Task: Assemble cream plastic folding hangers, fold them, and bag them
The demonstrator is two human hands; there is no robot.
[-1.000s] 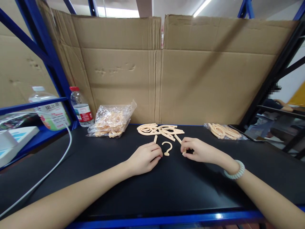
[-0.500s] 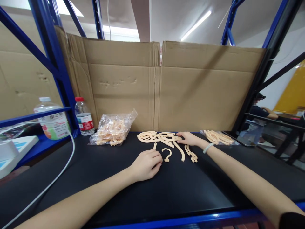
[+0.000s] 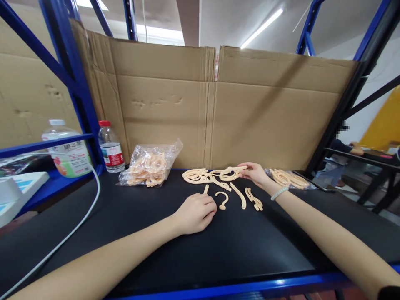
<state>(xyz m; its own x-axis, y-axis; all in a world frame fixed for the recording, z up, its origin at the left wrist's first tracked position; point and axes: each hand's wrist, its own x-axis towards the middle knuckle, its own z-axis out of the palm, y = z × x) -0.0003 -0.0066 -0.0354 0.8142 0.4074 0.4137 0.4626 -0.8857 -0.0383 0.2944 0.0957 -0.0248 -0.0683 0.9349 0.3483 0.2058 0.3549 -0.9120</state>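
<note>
My left hand (image 3: pixel 196 213) rests on the black table with its fingers curled. The end of a beige plastic strip (image 3: pixel 206 189) sticks out beyond these fingers; the rest of it is hidden. Farther back, my right hand (image 3: pixel 256 175) pinches a beige hanger arm (image 3: pixel 239 168), raised at the right end of a pile of looped hanger parts (image 3: pixel 196 176). Between the hands lie a beige hanger hook (image 3: pixel 223 201) and a curved hanger arm (image 3: pixel 238 196). Some short wavy beige pieces (image 3: pixel 254 199) lie just right of that arm.
A clear bag of beige parts (image 3: pixel 150 166) and a red-capped bottle (image 3: pixel 111 150) stand at the back left. Another bag (image 3: pixel 289 179) and a dark flat device (image 3: pixel 315 184) lie at right. Cardboard (image 3: pixel 165 100) walls the back. A white cable (image 3: pixel 76 229) crosses the left side.
My right hand has lifted slightly and moved right, raising a hanger arm from the pile. My left hand keeps its place on the table. The view has tilted a little.
</note>
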